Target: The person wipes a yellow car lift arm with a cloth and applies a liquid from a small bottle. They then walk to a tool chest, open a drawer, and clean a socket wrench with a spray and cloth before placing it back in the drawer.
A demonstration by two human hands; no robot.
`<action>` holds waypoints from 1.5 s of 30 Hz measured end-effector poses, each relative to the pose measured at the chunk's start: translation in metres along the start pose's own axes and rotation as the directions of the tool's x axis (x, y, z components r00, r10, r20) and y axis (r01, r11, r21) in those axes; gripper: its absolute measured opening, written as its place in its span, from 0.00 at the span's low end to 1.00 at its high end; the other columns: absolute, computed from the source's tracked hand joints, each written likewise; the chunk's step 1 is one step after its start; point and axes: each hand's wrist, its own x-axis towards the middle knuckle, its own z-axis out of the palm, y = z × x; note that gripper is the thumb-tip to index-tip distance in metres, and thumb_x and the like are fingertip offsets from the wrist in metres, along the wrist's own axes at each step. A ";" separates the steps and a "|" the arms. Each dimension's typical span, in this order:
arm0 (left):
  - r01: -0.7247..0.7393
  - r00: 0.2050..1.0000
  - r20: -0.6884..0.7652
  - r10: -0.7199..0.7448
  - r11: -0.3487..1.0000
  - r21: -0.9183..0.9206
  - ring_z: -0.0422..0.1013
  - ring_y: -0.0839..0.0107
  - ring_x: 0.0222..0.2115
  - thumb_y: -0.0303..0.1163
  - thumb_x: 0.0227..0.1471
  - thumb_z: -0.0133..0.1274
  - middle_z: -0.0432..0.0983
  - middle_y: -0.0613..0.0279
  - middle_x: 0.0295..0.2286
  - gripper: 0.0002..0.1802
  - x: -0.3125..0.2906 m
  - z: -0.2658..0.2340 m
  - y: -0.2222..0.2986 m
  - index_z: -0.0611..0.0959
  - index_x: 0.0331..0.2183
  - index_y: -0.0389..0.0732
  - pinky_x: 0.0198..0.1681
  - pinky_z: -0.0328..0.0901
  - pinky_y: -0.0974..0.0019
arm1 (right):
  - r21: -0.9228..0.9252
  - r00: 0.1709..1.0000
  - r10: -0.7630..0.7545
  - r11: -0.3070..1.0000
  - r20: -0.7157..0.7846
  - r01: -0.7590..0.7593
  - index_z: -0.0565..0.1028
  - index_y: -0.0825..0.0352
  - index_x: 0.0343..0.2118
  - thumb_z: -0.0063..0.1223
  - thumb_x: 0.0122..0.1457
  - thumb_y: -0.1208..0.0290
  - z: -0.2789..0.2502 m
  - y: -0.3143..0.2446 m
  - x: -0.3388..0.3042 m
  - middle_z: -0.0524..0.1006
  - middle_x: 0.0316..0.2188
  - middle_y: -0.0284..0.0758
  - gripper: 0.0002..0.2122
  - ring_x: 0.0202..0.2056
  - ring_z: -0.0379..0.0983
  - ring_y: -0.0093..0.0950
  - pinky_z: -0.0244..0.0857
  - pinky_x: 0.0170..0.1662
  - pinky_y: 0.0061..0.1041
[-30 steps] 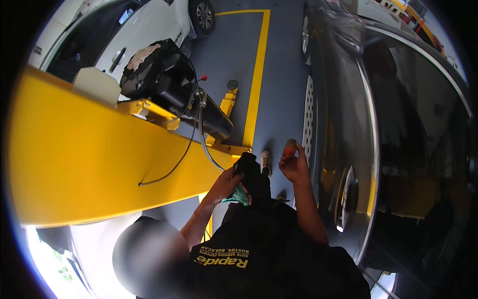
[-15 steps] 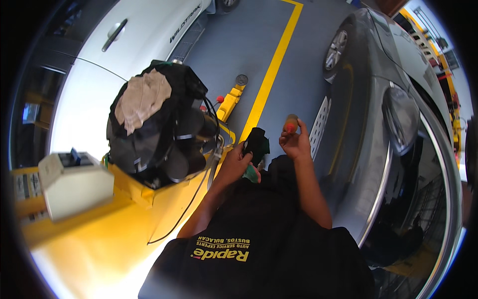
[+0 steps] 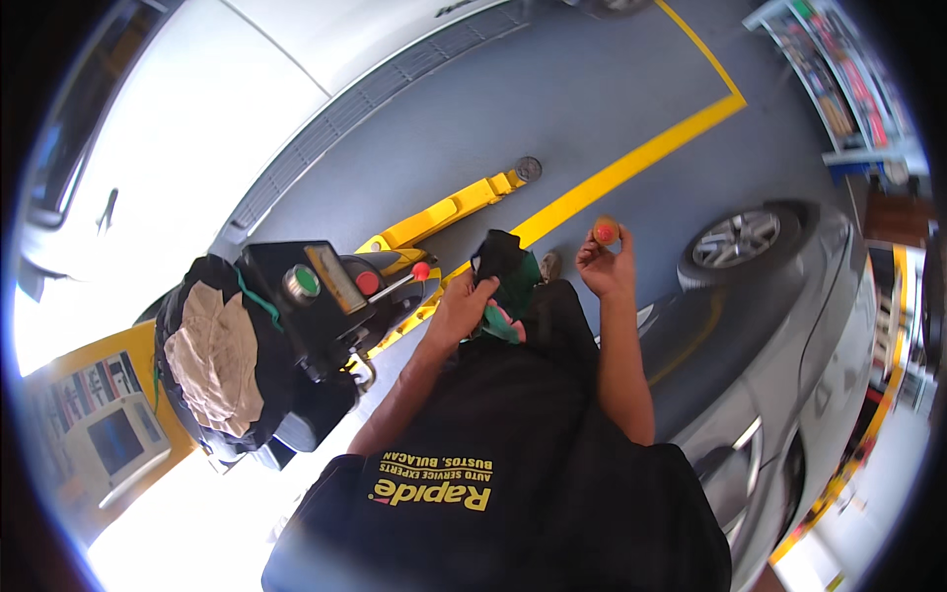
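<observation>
The small object (image 3: 605,231) looks round — orange, red-centred.

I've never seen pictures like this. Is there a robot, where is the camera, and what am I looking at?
No robot here: these are a person's two bare hands. The camera sits on their head looking down, and its very wide lens makes straight edges bend.

The left hand holds a dark bundle, with green and pink cloth just below. The right hand holds up a small orange-red thing; I can't tell what it is.

On the grey floor are a painted yellow line and a yellow metal arm. A white vehicle stands to the left, a grey car to the right.
</observation>
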 end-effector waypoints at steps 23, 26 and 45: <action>-0.163 0.804 -0.589 0.078 0.982 -0.092 0.83 0.43 0.38 0.48 0.66 0.54 0.87 0.39 0.35 0.27 0.132 0.020 0.078 0.87 0.47 0.31 0.44 0.74 0.47 | -0.795 0.818 0.537 0.393 -0.209 -0.462 0.78 0.70 0.51 0.68 0.64 0.48 0.297 -0.049 0.243 0.84 0.42 0.34 0.27 0.33 0.76 0.25 0.67 0.37 0.27; 0.104 0.862 -0.497 -0.094 0.995 -0.007 0.83 0.44 0.40 0.54 0.64 0.56 0.87 0.37 0.37 0.31 0.174 0.016 0.047 0.90 0.44 0.32 0.44 0.74 0.45 | -0.834 0.770 0.603 0.303 -0.206 -0.461 0.79 0.70 0.51 0.67 0.66 0.47 0.329 -0.033 0.264 0.84 0.42 0.35 0.27 0.33 0.76 0.25 0.68 0.37 0.27; -0.093 0.930 -0.347 -0.121 0.836 -0.541 0.81 0.51 0.37 0.34 0.58 0.57 0.85 0.40 0.35 0.22 0.332 0.425 0.087 0.86 0.48 0.29 0.45 0.74 0.49 | -0.753 0.730 0.303 -0.503 -0.613 -0.424 0.81 0.68 0.48 0.64 0.67 0.43 0.387 -0.120 0.468 0.85 0.38 0.35 0.27 0.28 0.74 0.25 0.68 0.34 0.26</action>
